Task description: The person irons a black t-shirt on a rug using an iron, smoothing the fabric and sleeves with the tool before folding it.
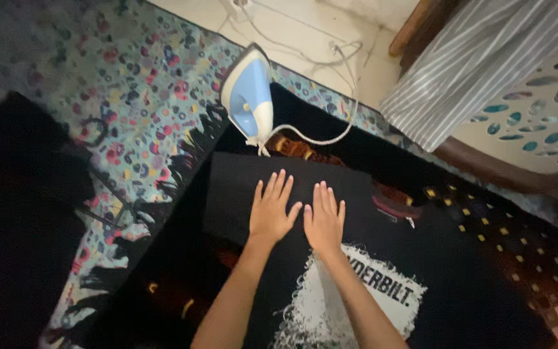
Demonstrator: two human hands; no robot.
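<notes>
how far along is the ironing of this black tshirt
Done: the black t-shirt lies spread on the dark cloth, one part folded over. In hand: the left hand and right hand press flat on that fold, side by side. Left: the blue and white iron stands apart on its heel, untouched.

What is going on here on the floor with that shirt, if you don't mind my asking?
A person presses both palms flat on a black T-shirt with a white print, spread over a dark cloth on a patterned rug. The left hand and right hand lie side by side near the shirt's folded part. A blue-and-white iron stands beyond the shirt, untouched, its cord trailing.
</notes>
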